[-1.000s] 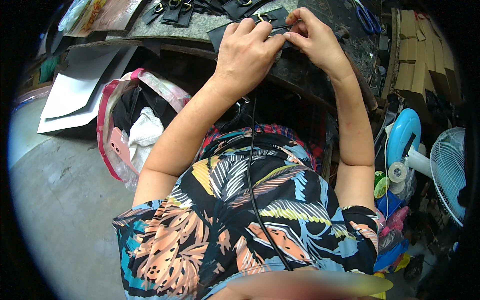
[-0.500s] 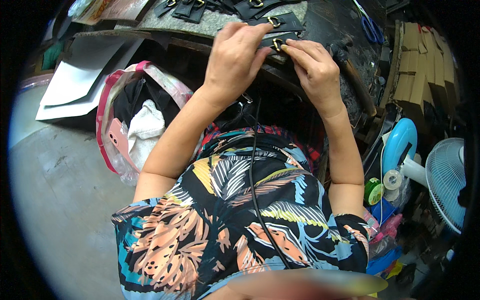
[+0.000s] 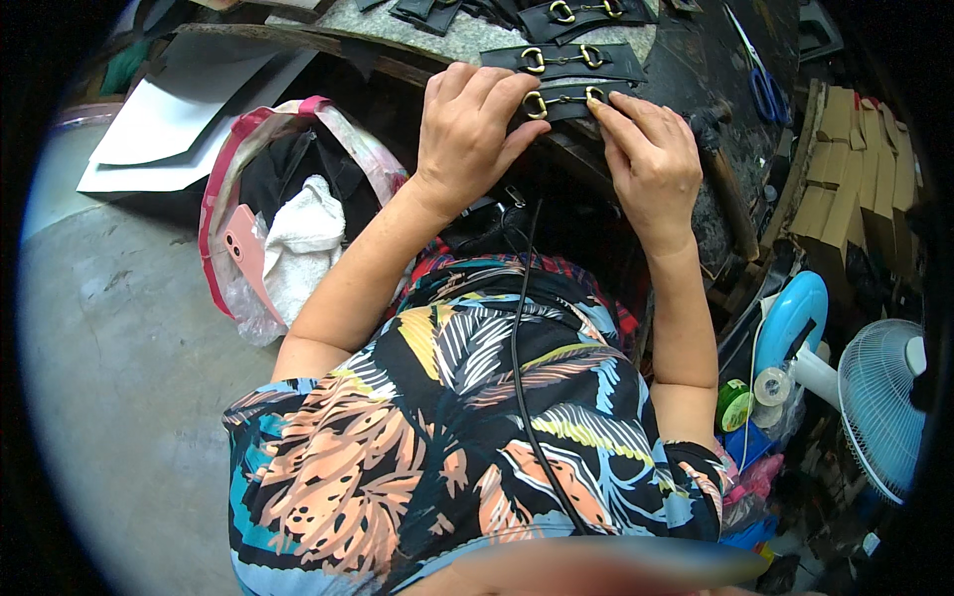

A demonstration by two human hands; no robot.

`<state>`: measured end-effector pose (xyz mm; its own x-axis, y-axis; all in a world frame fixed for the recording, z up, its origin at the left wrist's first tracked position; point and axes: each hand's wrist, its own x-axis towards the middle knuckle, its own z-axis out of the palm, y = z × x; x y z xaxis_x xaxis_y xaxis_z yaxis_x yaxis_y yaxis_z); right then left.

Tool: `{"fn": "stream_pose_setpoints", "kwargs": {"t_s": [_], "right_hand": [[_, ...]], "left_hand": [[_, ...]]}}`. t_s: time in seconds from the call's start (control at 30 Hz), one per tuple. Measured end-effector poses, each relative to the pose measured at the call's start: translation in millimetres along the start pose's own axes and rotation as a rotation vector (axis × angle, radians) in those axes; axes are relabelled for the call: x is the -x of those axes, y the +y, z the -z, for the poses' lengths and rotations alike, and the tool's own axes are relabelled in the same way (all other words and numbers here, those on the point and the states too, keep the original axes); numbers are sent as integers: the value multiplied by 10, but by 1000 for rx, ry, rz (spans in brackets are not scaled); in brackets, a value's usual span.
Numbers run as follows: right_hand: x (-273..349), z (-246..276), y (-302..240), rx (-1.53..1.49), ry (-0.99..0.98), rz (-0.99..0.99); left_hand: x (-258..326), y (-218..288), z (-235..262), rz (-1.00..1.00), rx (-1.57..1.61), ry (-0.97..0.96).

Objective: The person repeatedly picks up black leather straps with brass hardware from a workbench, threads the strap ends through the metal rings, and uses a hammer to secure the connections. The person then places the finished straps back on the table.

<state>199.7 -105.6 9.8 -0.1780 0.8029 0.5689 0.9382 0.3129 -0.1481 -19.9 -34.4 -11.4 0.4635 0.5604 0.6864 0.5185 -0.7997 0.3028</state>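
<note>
Black strap | likely light, bendy; take ends | left of bit: my left hand, thumb parted from fingers | right: my right hand, fingertips touching | pinch: can't tell

Two hands, one strap between them, one phone, one fan

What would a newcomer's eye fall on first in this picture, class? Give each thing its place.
The boldly patterned shirt filling the lower middle strikes first. Then the eye climbs to the top, where the left hand and right hand have their fingers at either end of a gold-coloured fitting on a black strap. At the right edge stands a white fan; at left, a pink phone sits in a pink-edged bag.
</note>
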Motion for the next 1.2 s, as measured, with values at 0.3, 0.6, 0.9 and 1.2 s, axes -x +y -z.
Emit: {"fn": "stream_pose_setpoints", "kwargs": {"t_s": [0.3, 0.6, 0.9, 1.2], "right_hand": [[15, 24, -42, 8, -30, -35], [45, 63, -171, 6, -89, -114], [150, 350, 206, -259, -105, -228], [684, 645, 568, 82, -103, -719]], "left_hand": [[204, 54, 161, 252, 59, -54], [27, 29, 97, 470, 382, -37], [-63, -13, 121, 506, 409, -80], [29, -13, 151, 906, 914, -122]]}}
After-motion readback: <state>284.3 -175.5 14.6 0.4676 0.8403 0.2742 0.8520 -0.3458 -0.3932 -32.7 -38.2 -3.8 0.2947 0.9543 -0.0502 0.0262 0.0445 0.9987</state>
